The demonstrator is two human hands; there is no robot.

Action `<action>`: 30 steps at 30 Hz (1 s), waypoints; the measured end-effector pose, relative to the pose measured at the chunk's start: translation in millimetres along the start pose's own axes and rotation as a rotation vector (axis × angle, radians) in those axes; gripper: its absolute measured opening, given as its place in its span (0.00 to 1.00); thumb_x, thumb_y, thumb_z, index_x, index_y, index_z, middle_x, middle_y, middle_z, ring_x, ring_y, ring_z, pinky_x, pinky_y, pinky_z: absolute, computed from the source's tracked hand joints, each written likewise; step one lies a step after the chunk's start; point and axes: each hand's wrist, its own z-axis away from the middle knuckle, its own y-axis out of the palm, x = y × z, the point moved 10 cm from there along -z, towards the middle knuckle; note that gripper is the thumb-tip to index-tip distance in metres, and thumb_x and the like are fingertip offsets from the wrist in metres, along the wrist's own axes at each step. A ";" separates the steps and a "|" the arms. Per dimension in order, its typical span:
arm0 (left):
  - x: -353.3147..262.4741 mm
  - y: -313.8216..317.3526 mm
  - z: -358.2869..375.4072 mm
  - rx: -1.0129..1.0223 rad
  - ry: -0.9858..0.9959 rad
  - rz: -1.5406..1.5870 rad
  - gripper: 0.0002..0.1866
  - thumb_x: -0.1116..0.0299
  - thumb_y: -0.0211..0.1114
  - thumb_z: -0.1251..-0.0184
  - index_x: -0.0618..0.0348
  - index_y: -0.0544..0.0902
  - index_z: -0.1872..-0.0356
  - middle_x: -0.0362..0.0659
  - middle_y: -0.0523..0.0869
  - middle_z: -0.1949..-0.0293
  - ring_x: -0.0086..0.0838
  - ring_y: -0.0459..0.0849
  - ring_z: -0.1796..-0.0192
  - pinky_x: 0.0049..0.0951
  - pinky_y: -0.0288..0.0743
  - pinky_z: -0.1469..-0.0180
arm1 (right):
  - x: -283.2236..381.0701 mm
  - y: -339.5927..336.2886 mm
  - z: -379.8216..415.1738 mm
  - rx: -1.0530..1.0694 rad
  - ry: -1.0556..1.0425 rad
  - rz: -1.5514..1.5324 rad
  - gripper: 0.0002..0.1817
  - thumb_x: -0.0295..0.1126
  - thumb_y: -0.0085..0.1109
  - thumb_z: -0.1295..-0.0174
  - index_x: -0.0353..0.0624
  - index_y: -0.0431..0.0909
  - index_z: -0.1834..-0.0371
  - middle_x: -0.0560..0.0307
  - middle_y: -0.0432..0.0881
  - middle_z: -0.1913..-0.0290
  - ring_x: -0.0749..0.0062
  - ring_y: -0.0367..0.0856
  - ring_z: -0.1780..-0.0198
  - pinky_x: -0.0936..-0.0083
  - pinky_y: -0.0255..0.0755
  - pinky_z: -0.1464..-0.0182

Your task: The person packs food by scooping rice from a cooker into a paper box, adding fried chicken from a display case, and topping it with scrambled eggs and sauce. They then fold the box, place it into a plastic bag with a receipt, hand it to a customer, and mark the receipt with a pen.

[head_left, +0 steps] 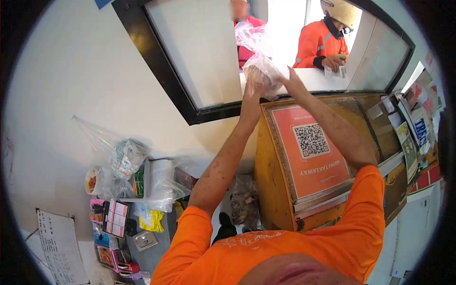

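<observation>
A clear plastic bag (pixel 264 69) with brownish contents stands in the window opening, its pinkish top stretching upward. My left hand (pixel 252 92) is closed on its lower left side, the fingers partly hidden against the plastic. My right hand (pixel 295 85) is at the bag's right side with thumb and fingers apart, fingertips right at the plastic. Below my right forearm lies a red takeaway menu sheet (pixel 311 173) with a QR code, on top of the yellow wooden cabinet (pixel 271 183).
Beyond the black window frame (pixel 164 66) are a person in pink (pixel 244 54) and a helmeted person in an orange jacket (pixel 316 45), who holds small items at the sill. Plastic bags (pixel 164 178) and a calculator-like device (pixel 115 218) crowd the left counter. Papers stand at the cabinet's right.
</observation>
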 end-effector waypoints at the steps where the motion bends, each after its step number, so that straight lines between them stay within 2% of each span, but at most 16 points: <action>1: 11.6 2.2 -15.5 0.004 -0.006 0.008 0.36 0.49 0.49 0.27 0.60 0.53 0.28 0.48 0.61 0.32 0.34 0.60 0.30 0.34 0.53 0.31 | -27.4 10.5 14.2 0.099 0.236 -0.140 0.40 0.35 0.58 0.42 0.27 0.51 0.31 0.38 0.73 0.43 0.59 0.75 0.43 0.72 0.69 0.42; 6: 6.9 13.3 -41.3 -0.017 0.179 0.139 0.36 0.45 0.45 0.27 0.64 0.56 0.30 0.49 0.64 0.34 0.35 0.63 0.32 0.31 0.53 0.31 | -28.3 33.7 30.6 0.138 0.315 -0.435 0.42 0.37 0.59 0.44 0.39 0.50 0.27 0.42 0.70 0.41 0.62 0.70 0.42 0.70 0.65 0.40; 8: 5.3 -11.3 -22.8 -0.253 0.228 0.081 0.36 0.47 0.51 0.29 0.66 0.57 0.32 0.54 0.62 0.33 0.40 0.61 0.31 0.35 0.54 0.31 | -28.3 13.2 35.0 -0.106 0.398 -0.222 0.30 0.31 0.54 0.42 0.44 0.63 0.34 0.55 0.69 0.41 0.72 0.73 0.49 0.77 0.67 0.49; 11: 0.4 -13.3 42.5 -0.038 0.273 -0.190 0.36 0.48 0.53 0.29 0.66 0.57 0.32 0.55 0.62 0.32 0.41 0.59 0.29 0.35 0.52 0.30 | 25.0 -0.9 69.6 -0.107 0.272 -0.133 0.20 0.42 0.50 0.38 0.42 0.76 0.48 0.59 0.57 0.29 0.68 0.59 0.32 0.74 0.53 0.34; 12: 9.0 -23.2 82.2 -0.022 0.277 -0.180 0.37 0.47 0.53 0.29 0.67 0.57 0.31 0.53 0.61 0.31 0.39 0.56 0.28 0.33 0.51 0.29 | 60.9 6.6 85.0 -0.019 0.082 -0.283 0.35 0.41 0.55 0.40 0.42 0.57 0.31 0.52 0.65 0.36 0.63 0.64 0.35 0.67 0.55 0.33; 14: 15.4 -51.7 174.7 -0.003 0.291 -0.394 0.33 0.52 0.56 0.30 0.63 0.61 0.32 0.53 0.64 0.33 0.40 0.60 0.30 0.35 0.53 0.29 | 129.2 46.9 127.3 0.230 0.069 -0.268 0.24 0.39 0.49 0.35 0.39 0.68 0.39 0.54 0.69 0.40 0.66 0.70 0.39 0.70 0.62 0.37; 15: 26.5 -94.5 218.8 -0.169 0.220 -0.428 0.33 0.52 0.56 0.30 0.63 0.61 0.32 0.53 0.64 0.33 0.40 0.60 0.30 0.35 0.53 0.29 | 163.5 81.9 152.9 0.617 -0.075 -0.061 0.17 0.39 0.46 0.32 0.42 0.75 0.48 0.57 0.72 0.42 0.69 0.73 0.43 0.72 0.65 0.41; 16: 48.9 -116.7 264.4 -0.182 0.103 -0.444 0.31 0.53 0.56 0.30 0.61 0.62 0.33 0.53 0.65 0.35 0.40 0.62 0.31 0.36 0.54 0.30 | 176.4 103.1 192.3 0.824 -0.045 -0.002 0.17 0.40 0.51 0.34 0.41 0.75 0.48 0.58 0.75 0.47 0.70 0.74 0.46 0.71 0.68 0.44; 17: 70.3 -133.4 309.0 -0.174 -0.003 -0.445 0.30 0.53 0.56 0.30 0.59 0.63 0.34 0.53 0.67 0.36 0.40 0.64 0.32 0.36 0.55 0.30 | 190.8 130.0 245.1 1.314 -0.080 -0.042 0.21 0.40 0.59 0.39 0.38 0.75 0.48 0.56 0.77 0.48 0.68 0.74 0.46 0.72 0.67 0.43; 19: 109.1 -206.3 417.2 -0.492 -0.320 -0.559 0.28 0.54 0.58 0.32 0.57 0.67 0.36 0.52 0.69 0.39 0.42 0.67 0.35 0.38 0.59 0.32 | 216.8 153.9 327.5 1.953 -0.238 0.158 0.27 0.40 0.64 0.44 0.37 0.73 0.44 0.50 0.76 0.46 0.62 0.74 0.45 0.69 0.67 0.42; 20: 149.7 -249.5 490.9 -0.789 -0.328 -0.644 0.28 0.52 0.62 0.34 0.56 0.70 0.39 0.52 0.72 0.41 0.43 0.70 0.37 0.38 0.63 0.35 | 232.6 168.8 349.5 2.017 -0.258 0.157 0.27 0.40 0.64 0.44 0.37 0.73 0.44 0.50 0.76 0.46 0.62 0.74 0.45 0.69 0.67 0.42; 22: 191.6 -311.8 652.8 -1.297 -0.421 -0.667 0.27 0.50 0.65 0.39 0.58 0.77 0.45 0.51 0.77 0.44 0.40 0.75 0.42 0.38 0.70 0.42 | 246.2 193.0 378.4 1.996 -0.600 0.528 0.28 0.42 0.63 0.43 0.42 0.70 0.40 0.46 0.75 0.44 0.50 0.74 0.43 0.62 0.68 0.42; 24: 169.0 -328.0 800.5 -1.667 -0.609 -0.711 0.22 0.56 0.63 0.38 0.60 0.79 0.49 0.50 0.81 0.50 0.40 0.80 0.50 0.37 0.71 0.45 | 274.7 225.5 400.2 1.959 -0.798 0.498 0.28 0.41 0.63 0.43 0.43 0.70 0.40 0.46 0.76 0.46 0.50 0.74 0.44 0.61 0.68 0.42; 25: 148.6 -315.7 871.2 -2.002 -0.648 -0.495 0.17 0.59 0.65 0.41 0.63 0.80 0.58 0.51 0.84 0.61 0.39 0.80 0.54 0.37 0.72 0.49 | 296.4 240.3 417.3 1.882 -0.957 0.451 0.27 0.40 0.63 0.44 0.44 0.71 0.41 0.46 0.76 0.47 0.49 0.74 0.46 0.60 0.68 0.43; 26: 172.6 -308.5 959.9 -2.364 -0.511 -0.451 0.18 0.60 0.66 0.41 0.65 0.80 0.58 0.53 0.83 0.59 0.39 0.80 0.54 0.37 0.72 0.49 | 307.1 255.4 431.9 1.883 -0.978 0.447 0.27 0.40 0.63 0.44 0.44 0.71 0.41 0.46 0.76 0.47 0.49 0.74 0.46 0.60 0.68 0.43; 30: 135.9 -296.0 1159.7 -2.543 -0.647 -0.714 0.19 0.61 0.67 0.42 0.66 0.79 0.55 0.54 0.83 0.57 0.44 0.81 0.53 0.38 0.72 0.47 | 360.5 336.9 516.5 2.014 -0.996 0.312 0.24 0.39 0.61 0.42 0.45 0.72 0.43 0.46 0.77 0.50 0.50 0.75 0.47 0.61 0.69 0.45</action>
